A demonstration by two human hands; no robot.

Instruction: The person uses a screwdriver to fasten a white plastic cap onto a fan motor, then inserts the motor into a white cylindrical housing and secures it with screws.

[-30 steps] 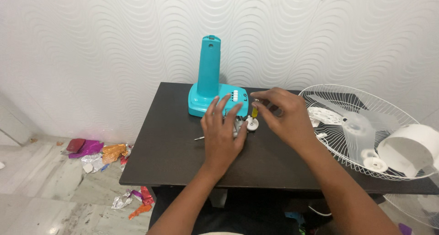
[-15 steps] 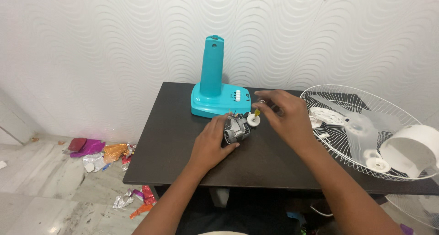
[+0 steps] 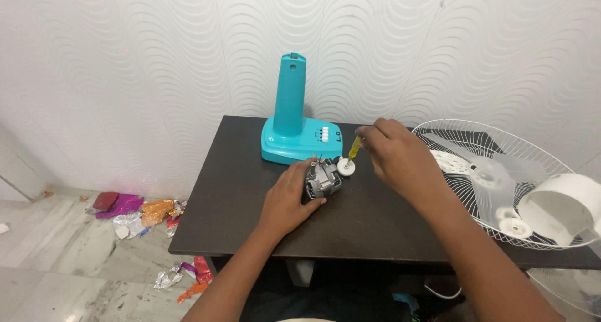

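Grey motor (image 3: 323, 178) in left hand (image 3: 288, 197); right hand (image 3: 394, 156) holds yellow screwdriver (image 3: 354, 148).

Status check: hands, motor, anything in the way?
Left hand grips motor on table. Right hand holds yellow screwdriver at its white cap. Nothing blocking.

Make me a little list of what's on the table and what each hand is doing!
left hand: grips the small grey motor, holding it on the table
right hand: holds a yellow-handled screwdriver, tip down at the white round part on the motor's end
behind the motor: teal fan stand, upright
right side: white wire fan guard with a clear blade and a white cover
surface: dark table
floor, left: crumpled shiny wrappers
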